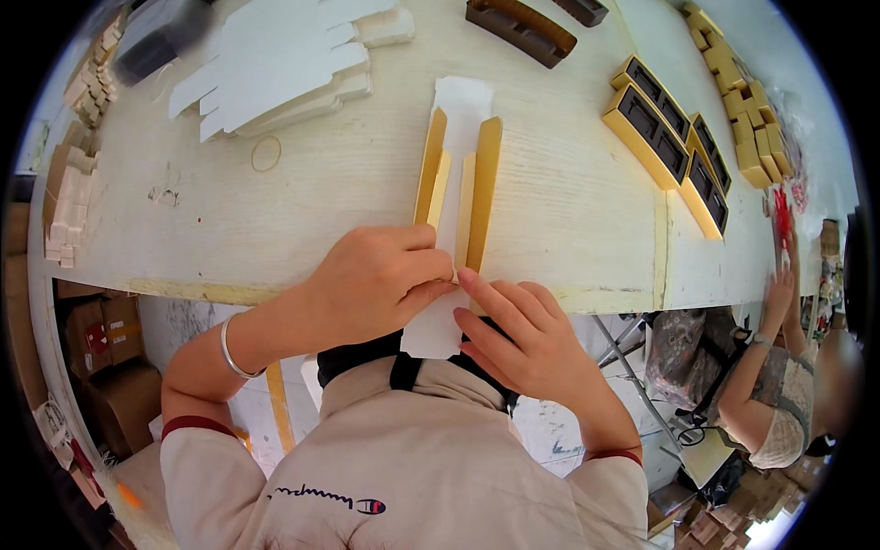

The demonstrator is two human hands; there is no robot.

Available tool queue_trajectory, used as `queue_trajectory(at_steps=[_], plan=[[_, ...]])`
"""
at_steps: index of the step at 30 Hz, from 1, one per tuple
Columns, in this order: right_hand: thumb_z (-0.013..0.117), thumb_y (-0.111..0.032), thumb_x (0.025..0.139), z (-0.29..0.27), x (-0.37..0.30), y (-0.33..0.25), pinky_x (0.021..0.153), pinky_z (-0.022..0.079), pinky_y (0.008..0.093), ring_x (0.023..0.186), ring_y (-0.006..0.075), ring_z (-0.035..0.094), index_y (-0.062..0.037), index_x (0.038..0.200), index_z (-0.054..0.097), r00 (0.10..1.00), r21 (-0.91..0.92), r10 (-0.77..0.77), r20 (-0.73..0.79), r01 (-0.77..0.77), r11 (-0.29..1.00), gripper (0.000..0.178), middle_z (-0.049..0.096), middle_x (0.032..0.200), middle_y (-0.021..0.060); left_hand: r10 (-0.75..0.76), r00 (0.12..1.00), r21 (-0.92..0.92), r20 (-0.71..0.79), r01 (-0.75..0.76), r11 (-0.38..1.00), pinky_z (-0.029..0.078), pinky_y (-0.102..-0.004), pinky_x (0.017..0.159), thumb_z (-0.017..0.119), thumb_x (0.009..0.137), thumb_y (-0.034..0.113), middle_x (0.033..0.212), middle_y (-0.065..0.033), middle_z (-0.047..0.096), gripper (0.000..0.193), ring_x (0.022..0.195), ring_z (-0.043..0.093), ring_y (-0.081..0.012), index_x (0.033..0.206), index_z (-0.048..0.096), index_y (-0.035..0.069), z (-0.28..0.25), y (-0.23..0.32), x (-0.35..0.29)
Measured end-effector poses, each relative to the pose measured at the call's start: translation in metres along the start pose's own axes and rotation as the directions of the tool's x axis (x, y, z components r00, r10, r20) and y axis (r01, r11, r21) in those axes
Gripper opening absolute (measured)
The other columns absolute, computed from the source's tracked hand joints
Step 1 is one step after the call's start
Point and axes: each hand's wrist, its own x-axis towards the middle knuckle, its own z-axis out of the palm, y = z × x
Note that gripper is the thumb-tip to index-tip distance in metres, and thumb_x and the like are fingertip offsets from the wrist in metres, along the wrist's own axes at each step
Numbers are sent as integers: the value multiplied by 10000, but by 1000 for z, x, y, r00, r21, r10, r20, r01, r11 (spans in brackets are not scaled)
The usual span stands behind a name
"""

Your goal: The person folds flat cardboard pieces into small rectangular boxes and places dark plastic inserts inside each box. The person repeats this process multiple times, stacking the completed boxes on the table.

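A flat cardboard box blank (463,101), white inside and gold outside, lies lengthwise in front of me with its long side flaps folded up. Its near end reaches over the table's front edge. My left hand (376,275), with a silver bangle on the wrist, pinches the blank's near part between thumb and fingers. From the other side my right hand (518,335) touches the same spot with its index fingertip, the other fingers loosely curled. Fingers of both hands nearly meet and hide the fold there.
A stack of white blanks (275,69) lies at the back left, near a rubber band (266,153). Gold boxes with black inserts (651,124) stand to the right, and dark brown trays (522,29) at the back. Another person (779,385) works at the far right.
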Motion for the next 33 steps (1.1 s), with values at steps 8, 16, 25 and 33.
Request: queue_trajectory(at_steps=[8, 16, 25, 33], plan=[[620, -56, 748, 2, 5, 6, 751, 469, 322, 954, 232, 568, 2, 1009, 634, 998, -78, -57, -26, 55, 995, 267, 566, 1266, 158, -117, 993, -45, 21, 118, 992, 402, -298, 485, 726, 772, 53, 754, -75, 541, 109, 554, 506, -194, 786, 625, 18, -2, 8, 0], [673, 82, 704, 12, 23, 17, 628, 459, 344, 727, 285, 548, -5, 888, 582, 921, 425, 270, -280, -133, 895, 223, 608, 875, 130, -229, 943, -523, 240, 325, 788, 473, -325, 657, 569, 941, 146, 879, -127, 591, 160, 676, 563, -282, 1032, 556, 15, -22, 8, 7], [642, 113, 794, 15, 24, 7, 591, 467, 281, 606, 172, 505, -6, 1082, 595, 832, 604, 498, -243, -272, 749, 315, 447, 1230, 182, -167, 986, -306, 3, 160, 939, 454, -266, 555, 424, 974, 11, 1024, -75, 538, 124, 639, 528, -118, 1063, 504, 41, 1, 3, 5], [725, 3, 736, 14, 14, 16, 692, 470, 360, 805, 270, 541, -16, 1140, 619, 911, 304, 347, -223, -273, 913, 418, 510, 1066, 145, -265, 927, -334, 266, 347, 877, 499, -372, 640, 592, 881, 41, 1028, -141, 560, 267, 761, 606, -323, 1140, 530, 22, -21, 19, 12]])
